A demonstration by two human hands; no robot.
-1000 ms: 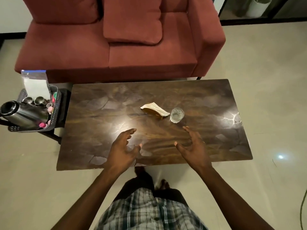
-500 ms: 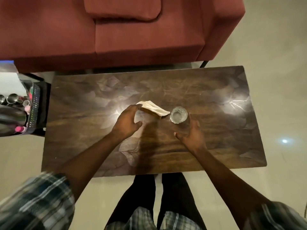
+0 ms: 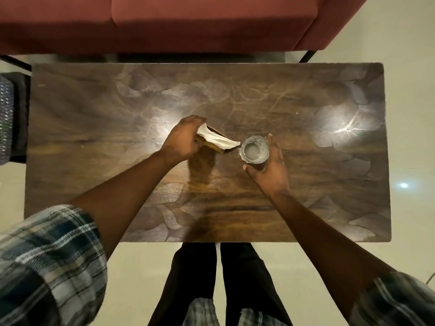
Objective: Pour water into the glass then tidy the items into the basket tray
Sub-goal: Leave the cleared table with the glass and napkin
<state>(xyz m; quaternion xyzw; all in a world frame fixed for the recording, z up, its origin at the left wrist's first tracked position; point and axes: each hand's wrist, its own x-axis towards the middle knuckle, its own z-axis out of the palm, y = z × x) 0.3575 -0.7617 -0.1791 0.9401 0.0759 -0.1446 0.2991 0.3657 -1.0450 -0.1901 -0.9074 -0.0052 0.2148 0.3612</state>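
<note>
Now both hands, hovering open a second ago, have landed: the left hand [image 3: 182,140] pinches the pale folded packet [image 3: 217,141], and the right hand [image 3: 270,169] curls round the glass [image 3: 254,149]. Tidying seems to have begun.

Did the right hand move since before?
Yes. The right hand went forward, away from the near edge of the table, and now it curls round the glass.

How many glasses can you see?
1. The glass stands near the middle of the table, held by the right hand, beside the white paper that the left hand grips. The basket tray at the left edge is mostly cut off, so more could hide there.
</note>
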